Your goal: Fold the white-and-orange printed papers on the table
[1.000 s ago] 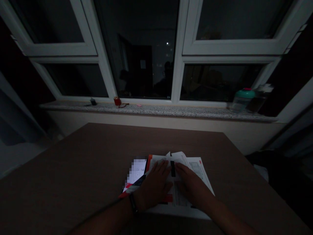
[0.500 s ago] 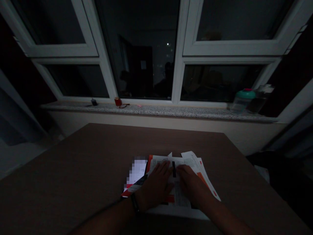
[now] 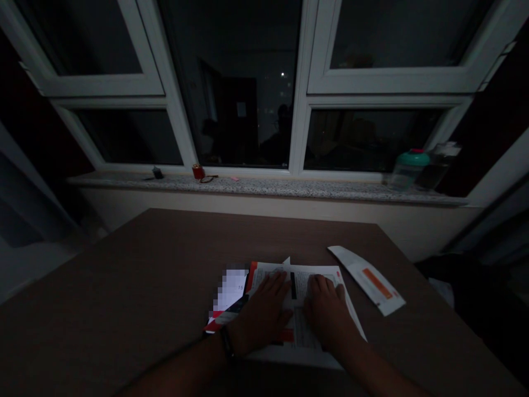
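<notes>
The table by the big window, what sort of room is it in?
Probably a room in a home or an office, seemingly at night: a brown table stands before a dark window, with bottles on its sill.

Left hand [image 3: 266,306] hiding middle of printed papers [image 3: 300,331]; right hand [image 3: 328,309] covering more, fingertips curling out of sight. Print showing too dim and small to read, likewise on loose paper strip [image 3: 363,275]. Phone [image 3: 233,286] showing partly pixelated screen, near end hiding under red-edged flap [image 3: 223,320]. Forearms [image 3: 182,366] and table [image 3: 124,275] running off near picture edge. Far window frame [image 3: 301,82] running past top. Dark item [image 3: 157,173] on left sill [image 3: 264,187] looking too small to identify.
</notes>
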A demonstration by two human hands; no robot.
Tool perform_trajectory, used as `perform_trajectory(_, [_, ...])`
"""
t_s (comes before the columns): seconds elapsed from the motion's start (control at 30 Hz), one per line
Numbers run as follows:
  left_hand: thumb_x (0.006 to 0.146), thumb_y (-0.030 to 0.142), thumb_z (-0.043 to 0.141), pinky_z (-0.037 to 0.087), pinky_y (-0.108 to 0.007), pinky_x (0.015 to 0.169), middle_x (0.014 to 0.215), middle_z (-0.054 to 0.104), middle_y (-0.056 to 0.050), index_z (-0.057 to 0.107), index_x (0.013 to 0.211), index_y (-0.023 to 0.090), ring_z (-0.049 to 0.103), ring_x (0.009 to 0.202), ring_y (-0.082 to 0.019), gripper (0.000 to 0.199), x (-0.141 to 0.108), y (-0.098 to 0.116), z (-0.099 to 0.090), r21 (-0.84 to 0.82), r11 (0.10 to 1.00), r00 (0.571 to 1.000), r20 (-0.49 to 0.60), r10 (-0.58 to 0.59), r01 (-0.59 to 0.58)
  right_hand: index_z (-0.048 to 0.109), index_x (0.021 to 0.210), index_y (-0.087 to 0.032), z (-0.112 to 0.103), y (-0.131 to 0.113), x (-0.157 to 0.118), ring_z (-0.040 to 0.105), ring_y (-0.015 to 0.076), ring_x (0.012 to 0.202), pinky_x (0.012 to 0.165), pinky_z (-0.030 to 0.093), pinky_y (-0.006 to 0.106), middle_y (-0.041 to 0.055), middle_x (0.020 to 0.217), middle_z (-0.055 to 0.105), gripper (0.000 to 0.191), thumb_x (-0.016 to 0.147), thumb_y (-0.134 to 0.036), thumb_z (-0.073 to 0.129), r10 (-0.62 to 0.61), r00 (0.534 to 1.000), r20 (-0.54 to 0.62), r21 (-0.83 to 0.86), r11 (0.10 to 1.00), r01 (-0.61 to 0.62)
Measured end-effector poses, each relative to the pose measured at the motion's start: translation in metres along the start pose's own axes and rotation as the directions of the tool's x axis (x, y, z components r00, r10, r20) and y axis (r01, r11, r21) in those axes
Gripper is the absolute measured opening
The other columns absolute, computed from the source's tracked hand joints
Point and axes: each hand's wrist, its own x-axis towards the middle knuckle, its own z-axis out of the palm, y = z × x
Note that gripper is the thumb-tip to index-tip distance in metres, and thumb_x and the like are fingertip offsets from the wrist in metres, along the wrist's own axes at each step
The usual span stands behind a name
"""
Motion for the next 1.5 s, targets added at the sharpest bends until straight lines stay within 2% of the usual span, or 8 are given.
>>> perform_trajectory(0.13, [0.098, 0.034, 0.050, 0.029, -0.051, 0.116, 0.157, 0.028, -0.015, 0.030, 0.147, 0.017, 0.023, 0.146, -0.028, 0.056, -0.001, 0.001, 0.000, -0.013, 1.000, 1.000, -0.025, 0.007, -0.007, 0.059, 0.117, -0.011, 0.000, 0.003, -0.001, 0.052, 0.0321, 0.109, 0.095, 0.041, 0.047, 0.0177, 0.118, 0.060, 0.033, 0.086, -0.015, 0.048, -0.025, 0.999, -0.022, 0.036, 0.999, 0.026])
perform_trajectory(0.33, [0.094, 0.032, 0.057, 0.035, -0.049, 0.112, 0.144, 0.046, -0.013, 0.047, 0.132, 0.018, 0.039, 0.136, -0.030, 0.042, 0.000, 0.007, -0.006, -0.024, 0.998, 0.996, -0.064, -0.055, 0.054, 0.058, 0.120, -0.013, -0.005, 0.009, -0.001, 0.052, 0.0308, 0.109, 0.092, 0.044, 0.043, 0.0151, 0.119, 0.059, 0.035, 0.086, -0.015, 0.048, -0.069, 0.997, -0.044, 0.070, 0.995, 0.072])
perform_trajectory(0.57, [0.096, 0.040, 0.057, 0.027, -0.051, 0.116, 0.153, 0.036, -0.013, 0.038, 0.144, 0.017, 0.029, 0.143, -0.030, 0.056, -0.002, 0.007, -0.011, -0.004, 1.000, 0.999, 0.033, 0.017, -0.017, 0.058, 0.121, -0.014, -0.005, 0.020, 0.003, 0.053, 0.0288, 0.109, 0.092, 0.044, 0.041, 0.0135, 0.118, 0.060, 0.035, 0.088, -0.017, 0.050, -0.094, 0.995, -0.024, 0.138, 0.986, 0.097])
perform_trajectory(0.8, [0.085, 0.051, 0.069, 0.036, -0.052, 0.109, 0.137, 0.051, -0.012, 0.049, 0.133, 0.020, 0.045, 0.127, -0.034, 0.061, -0.003, 0.014, -0.019, -0.036, 0.995, 0.994, -0.044, -0.095, 0.094, 0.058, 0.123, -0.015, -0.008, 0.023, 0.004, 0.053, 0.0279, 0.110, 0.094, 0.044, 0.039, 0.0131, 0.120, 0.059, 0.035, 0.089, -0.018, 0.051, -0.120, 0.992, -0.044, 0.176, 0.976, 0.126])
perform_trajectory(0.93, [0.089, 0.059, 0.059, 0.029, -0.053, 0.114, 0.149, 0.042, -0.013, 0.042, 0.142, 0.019, 0.036, 0.137, -0.033, 0.068, -0.003, 0.010, -0.016, -0.065, 0.998, 1.000, -0.008, -0.027, 0.026, 0.061, 0.120, -0.016, -0.005, 0.027, 0.007, 0.054, 0.0272, 0.108, 0.094, 0.044, 0.039, 0.0117, 0.117, 0.061, 0.034, 0.089, -0.014, 0.048, -0.130, 0.991, -0.042, 0.202, 0.970, 0.136])
perform_trajectory(1.07, [0.090, 0.055, 0.061, 0.026, -0.052, 0.116, 0.154, 0.034, -0.012, 0.035, 0.148, 0.019, 0.028, 0.143, -0.032, 0.072, -0.003, 0.006, -0.013, -0.095, 0.995, 0.999, 0.040, -0.003, 0.007, 0.061, 0.120, -0.018, 0.001, 0.032, 0.011, 0.056, 0.0242, 0.105, 0.092, 0.045, 0.035, 0.0101, 0.114, 0.061, 0.040, 0.089, -0.005, 0.040, -0.160, 0.986, -0.044, 0.254, 0.953, 0.166])
perform_trajectory(1.27, [0.084, 0.059, 0.067, 0.028, -0.056, 0.114, 0.151, 0.038, -0.015, 0.039, 0.146, 0.017, 0.031, 0.140, -0.037, 0.079, -0.005, 0.006, -0.010, -0.079, 0.994, 0.997, -0.016, -0.077, 0.075, 0.064, 0.105, -0.018, 0.000, 0.040, 0.013, 0.058, 0.0250, 0.095, 0.086, 0.046, 0.036, 0.0103, 0.102, 0.062, 0.025, 0.090, -0.012, 0.045, -0.101, 0.991, -0.086, 0.271, 0.955, 0.121])
perform_trajectory(1.5, [0.085, 0.059, 0.066, 0.030, -0.056, 0.113, 0.151, 0.039, -0.014, 0.040, 0.145, 0.019, 0.034, 0.139, -0.036, 0.078, -0.004, 0.004, -0.010, -0.088, 0.995, 0.998, -0.017, -0.057, 0.056, 0.061, 0.095, -0.020, -0.001, 0.043, 0.013, 0.059, 0.0238, 0.091, 0.080, 0.046, 0.035, 0.0072, 0.094, 0.062, 0.016, 0.089, -0.013, 0.048, -0.121, 0.984, -0.131, 0.303, 0.940, 0.156])
